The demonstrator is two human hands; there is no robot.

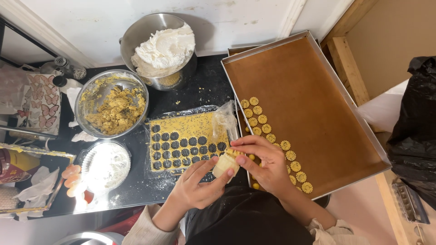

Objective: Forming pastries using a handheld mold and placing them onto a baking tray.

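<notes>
A: Start nearest you. What do your hands hold?

B: Your left hand (197,186) is closed around a pale cookie press (225,164), thumb and fingers wrapped on its body. Your right hand (263,163) sits on the top end of the press, fingers curled over a piece of yellow dough (234,153) there. The two hands are together, touching the same press, just above the near edge of the countertop (204,86).

A: Where is the press relative to the work surfaces?

B: It is held over the gap between the dough sheet (186,136) and the left rim of the baking tray (381,154). The sheet lies on clear plastic near the middle of the countertop; rows of round holes have been cut in its nearer part.

A: What is in the tray?

B: Brown paper lines it. Small yellow flower-shaped cookies (262,119) run in two rows along its left side, from mid-tray to the near corner beside your right wrist.

A: And the rest of the countertop?

B: At the far edge stands a steel bowl of white cream (163,50). To its left is a bowl of yellow crumbly filling (116,109). Toward the near left corner is a small dish of flour (106,165). A black bag (415,127) hangs at far right, off the countertop.
</notes>
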